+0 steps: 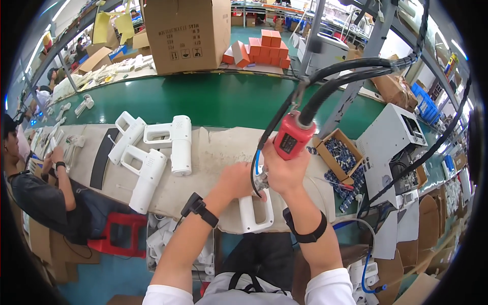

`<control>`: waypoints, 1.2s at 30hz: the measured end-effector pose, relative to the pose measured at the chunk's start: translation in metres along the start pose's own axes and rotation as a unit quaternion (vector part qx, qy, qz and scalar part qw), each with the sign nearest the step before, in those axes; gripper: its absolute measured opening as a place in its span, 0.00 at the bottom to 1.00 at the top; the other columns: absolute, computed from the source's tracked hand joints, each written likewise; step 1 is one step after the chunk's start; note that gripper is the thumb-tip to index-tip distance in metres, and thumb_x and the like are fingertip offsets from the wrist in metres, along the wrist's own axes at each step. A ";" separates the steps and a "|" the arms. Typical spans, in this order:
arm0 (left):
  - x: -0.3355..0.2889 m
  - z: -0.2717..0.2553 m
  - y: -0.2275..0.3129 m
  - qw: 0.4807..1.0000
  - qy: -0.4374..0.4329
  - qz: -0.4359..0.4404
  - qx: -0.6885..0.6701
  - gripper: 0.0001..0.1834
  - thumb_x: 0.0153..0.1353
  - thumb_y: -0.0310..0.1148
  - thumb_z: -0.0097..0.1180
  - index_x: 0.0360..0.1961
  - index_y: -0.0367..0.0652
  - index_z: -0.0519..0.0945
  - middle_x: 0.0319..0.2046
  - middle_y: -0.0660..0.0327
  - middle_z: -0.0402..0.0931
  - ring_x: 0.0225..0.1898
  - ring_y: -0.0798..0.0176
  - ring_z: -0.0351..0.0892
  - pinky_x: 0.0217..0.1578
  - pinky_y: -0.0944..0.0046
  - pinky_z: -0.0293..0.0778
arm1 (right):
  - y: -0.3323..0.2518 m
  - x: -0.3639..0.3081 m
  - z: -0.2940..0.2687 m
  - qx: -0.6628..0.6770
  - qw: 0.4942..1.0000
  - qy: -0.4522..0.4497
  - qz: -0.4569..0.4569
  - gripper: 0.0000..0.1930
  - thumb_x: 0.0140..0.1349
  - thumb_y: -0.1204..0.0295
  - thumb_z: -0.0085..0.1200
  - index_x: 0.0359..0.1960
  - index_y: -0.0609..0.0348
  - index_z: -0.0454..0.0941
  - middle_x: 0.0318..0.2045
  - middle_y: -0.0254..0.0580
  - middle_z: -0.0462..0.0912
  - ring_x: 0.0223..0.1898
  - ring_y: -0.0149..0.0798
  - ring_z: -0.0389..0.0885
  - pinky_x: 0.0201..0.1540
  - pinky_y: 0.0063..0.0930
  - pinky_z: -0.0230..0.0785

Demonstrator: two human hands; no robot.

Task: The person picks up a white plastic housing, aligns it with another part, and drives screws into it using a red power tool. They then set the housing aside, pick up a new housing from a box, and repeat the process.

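My right hand (288, 173) is wrapped round a red hanging power screwdriver (295, 136), which has thick black hoses at its top and a thin blue air line at its side. The driver's metal nose points down at a white plastic handheld device (247, 216) with a loop handle, lying near the table's front edge. My left hand (237, 180) closes on the upper part of that device, beside the nose; its fingertips are partly hidden. More white devices of the same kind, one of them here (181, 145), lie on the table to the left.
A small cardboard box of screws or small parts (341, 156) sits at the right, beside a white machine (389, 147). A green conveyor belt (218, 96) runs behind the table, with a large carton (185, 38) beyond it. A co-worker (48, 188) sits at the left by a red stool (119, 235).
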State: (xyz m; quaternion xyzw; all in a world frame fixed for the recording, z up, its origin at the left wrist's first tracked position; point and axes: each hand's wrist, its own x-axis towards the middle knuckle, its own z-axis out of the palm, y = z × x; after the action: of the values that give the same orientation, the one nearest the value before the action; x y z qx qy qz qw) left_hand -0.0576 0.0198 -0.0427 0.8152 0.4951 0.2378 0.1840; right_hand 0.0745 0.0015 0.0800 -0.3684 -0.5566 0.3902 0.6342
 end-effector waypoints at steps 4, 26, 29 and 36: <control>-0.003 0.001 0.002 0.999 -0.011 0.007 -0.037 0.46 0.26 0.69 0.68 0.41 0.41 0.78 0.36 0.53 0.79 0.42 0.48 0.79 0.41 0.52 0.76 | 0.012 -0.001 0.001 -0.014 1.000 -0.011 -0.010 0.05 0.57 0.75 0.57 0.27 0.62 0.75 0.16 0.30 0.75 0.16 0.22 0.71 0.19 0.19 0.62; -0.071 0.011 0.033 0.880 0.192 -0.180 -0.396 0.48 0.37 0.28 0.74 0.61 0.37 0.60 0.53 0.53 0.66 0.59 0.55 0.65 0.54 0.58 0.69 | -0.080 -0.015 -0.062 0.258 0.963 -0.004 -0.072 0.34 0.59 0.44 0.47 0.50 0.67 0.66 0.24 0.51 0.75 0.22 0.42 0.76 0.21 0.32 0.67; -0.088 -0.004 0.056 0.895 0.224 -0.115 -0.367 0.48 0.39 0.20 0.70 0.63 0.41 0.58 0.53 0.56 0.64 0.58 0.57 0.65 0.58 0.58 0.66 | -0.108 -0.029 -0.072 0.296 0.952 -0.028 -0.073 0.40 0.58 0.37 0.40 0.50 0.68 0.68 0.22 0.51 0.73 0.21 0.43 0.74 0.21 0.34 0.64; -0.121 -0.004 0.066 0.891 0.284 -0.023 -0.353 0.45 0.38 0.15 0.68 0.60 0.41 0.62 0.55 0.56 0.61 0.58 0.58 0.65 0.53 0.59 0.70 | -0.126 -0.051 -0.081 0.265 0.955 -0.093 -0.097 0.39 0.62 0.37 0.31 0.47 0.69 0.69 0.17 0.49 0.70 0.15 0.41 0.66 0.22 0.35 0.60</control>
State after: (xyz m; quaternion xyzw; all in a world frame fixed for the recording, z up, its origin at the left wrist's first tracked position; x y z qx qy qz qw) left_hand -0.0602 -0.1173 -0.0288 0.5827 0.4278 0.6142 0.3167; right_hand 0.1619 -0.1009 0.1635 -0.0935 -0.5229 0.4930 0.6890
